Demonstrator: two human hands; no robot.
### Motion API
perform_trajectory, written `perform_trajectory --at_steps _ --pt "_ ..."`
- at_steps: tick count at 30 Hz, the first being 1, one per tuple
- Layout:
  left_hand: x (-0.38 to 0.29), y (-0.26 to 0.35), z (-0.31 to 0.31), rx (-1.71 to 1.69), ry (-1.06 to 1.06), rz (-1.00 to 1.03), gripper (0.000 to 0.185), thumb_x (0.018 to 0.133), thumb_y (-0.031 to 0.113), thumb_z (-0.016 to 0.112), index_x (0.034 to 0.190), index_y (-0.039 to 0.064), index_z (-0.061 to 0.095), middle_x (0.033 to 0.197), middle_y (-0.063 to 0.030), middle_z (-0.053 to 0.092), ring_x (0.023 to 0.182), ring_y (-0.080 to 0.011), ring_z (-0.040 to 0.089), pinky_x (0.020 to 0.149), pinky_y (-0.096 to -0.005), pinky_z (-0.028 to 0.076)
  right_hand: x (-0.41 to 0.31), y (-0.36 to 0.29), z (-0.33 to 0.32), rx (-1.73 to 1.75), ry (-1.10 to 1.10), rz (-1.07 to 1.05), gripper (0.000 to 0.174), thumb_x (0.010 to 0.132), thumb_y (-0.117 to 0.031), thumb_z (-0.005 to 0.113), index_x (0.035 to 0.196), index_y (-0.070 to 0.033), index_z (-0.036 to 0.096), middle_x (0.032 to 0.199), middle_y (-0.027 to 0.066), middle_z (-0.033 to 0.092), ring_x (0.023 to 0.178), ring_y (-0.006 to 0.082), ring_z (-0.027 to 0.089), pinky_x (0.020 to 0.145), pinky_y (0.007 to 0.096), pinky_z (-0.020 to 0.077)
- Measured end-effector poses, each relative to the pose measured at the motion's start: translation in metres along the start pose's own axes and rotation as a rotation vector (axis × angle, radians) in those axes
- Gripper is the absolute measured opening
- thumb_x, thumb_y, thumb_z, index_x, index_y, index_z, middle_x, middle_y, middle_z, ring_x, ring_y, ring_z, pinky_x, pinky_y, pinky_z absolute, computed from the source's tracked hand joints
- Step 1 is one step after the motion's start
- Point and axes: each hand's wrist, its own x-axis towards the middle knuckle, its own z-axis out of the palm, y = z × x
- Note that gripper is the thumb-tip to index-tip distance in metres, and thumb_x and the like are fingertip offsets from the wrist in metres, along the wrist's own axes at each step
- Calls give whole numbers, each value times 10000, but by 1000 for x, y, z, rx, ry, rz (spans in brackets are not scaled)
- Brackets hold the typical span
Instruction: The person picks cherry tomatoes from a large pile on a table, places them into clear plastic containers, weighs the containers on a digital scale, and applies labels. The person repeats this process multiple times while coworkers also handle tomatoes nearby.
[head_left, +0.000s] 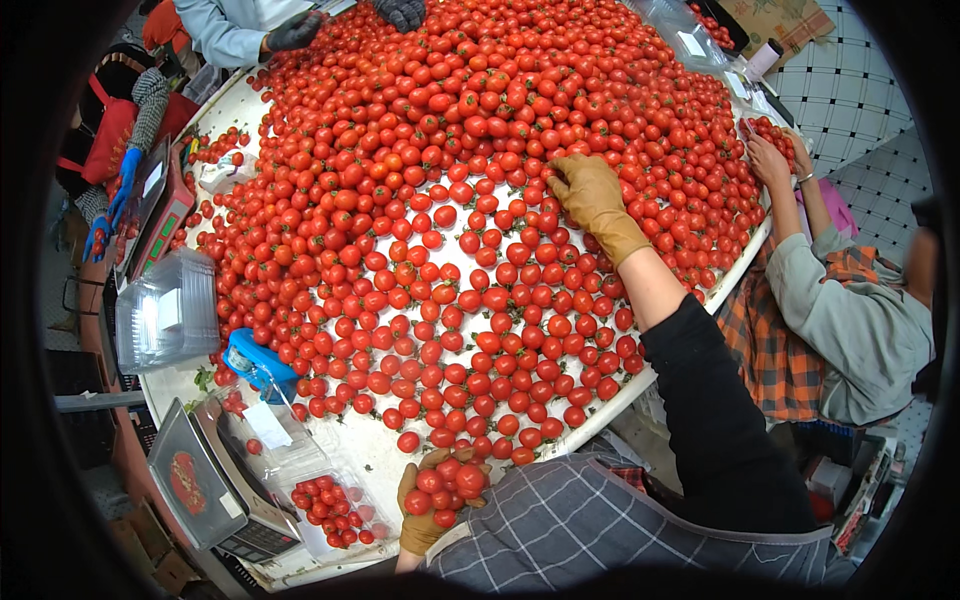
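Observation:
My left hand (421, 517), in a tan glove, is cupped palm up at the table's near edge around several small red tomatoes (442, 487). Just left of it, an open clear plastic clamshell box (379, 517) is partly filled with tomatoes (330, 510). My right hand (589, 191), gloved alike, reaches palm down to the near side of a large heap of tomatoes (487, 82). Its fingertips touch the tomatoes; whether they hold one is hidden. Between my hands, loose tomatoes (517, 337) lie spread on the white tabletop (345, 450).
A digital scale (255, 525) stands at the near left, with a blue plastic container (259, 360) and stacked clear boxes (169, 311) beyond. Another scale (169, 217) stands farther left. Co-workers' hands (296, 31) are at the far side, left and right (769, 157). The table's raised rim (615, 409) curves before me.

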Motion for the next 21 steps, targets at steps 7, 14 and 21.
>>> perform_trajectory --at_steps 7,14,21 --pt "0 0 -7 -61 -39 -16 638 933 621 334 1351 159 474 1404 -196 449 1241 -468 464 698 -558 542 1 -5 5 94 -44 10 281 795 -305 706 934 -63 682 921 115 663 864 294 628 747 424 502" --pt "9 3 9 -66 55 -19 636 937 605 319 1392 169 399 1413 -171 450 1236 -429 471 858 -528 502 -107 -12 -64 649 40 88 269 796 -154 746 1004 5 682 767 31 605 652 83 529 595 240 441" --pt "-5 9 15 58 -45 -2 636 947 630 251 1449 251 343 1554 -80 282 1372 -327 345 864 -413 463 -216 -1 -82 735 -25 294 259 803 -89 749 1050 -29 698 849 -14 602 675 39 483 606 187 408"
